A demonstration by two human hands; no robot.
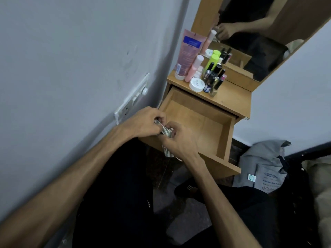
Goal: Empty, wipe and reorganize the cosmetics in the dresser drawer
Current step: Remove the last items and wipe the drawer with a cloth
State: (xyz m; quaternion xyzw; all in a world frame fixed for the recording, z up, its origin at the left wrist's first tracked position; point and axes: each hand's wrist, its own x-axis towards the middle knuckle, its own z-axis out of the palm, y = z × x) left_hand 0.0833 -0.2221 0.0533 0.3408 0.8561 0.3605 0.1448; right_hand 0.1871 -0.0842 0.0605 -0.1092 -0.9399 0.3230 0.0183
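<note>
The wooden dresser drawer [202, 126] stands pulled out, and nothing lies inside it. Over its near left corner, both hands hold a striped grey-and-white cloth [166, 132]. My left hand [145, 122] pinches the cloth's upper end. My right hand [177, 138] grips the cloth lower down, and a tail of it hangs below the wrist. The cosmetics stand on the dresser top [231, 99]: a tall pink tube [186, 54], a pink bottle [194, 68], a white jar [196, 84], a lime-green bottle [212, 62] and several small dark nail-polish bottles [215, 77].
A mirror [259, 38] rises behind the cosmetics and reflects an arm. The grey wall on the left carries a white switch plate [132, 101]. A grey bag [265, 165] and dark bedding lie to the right of the drawer. My dark-trousered legs fill the foreground.
</note>
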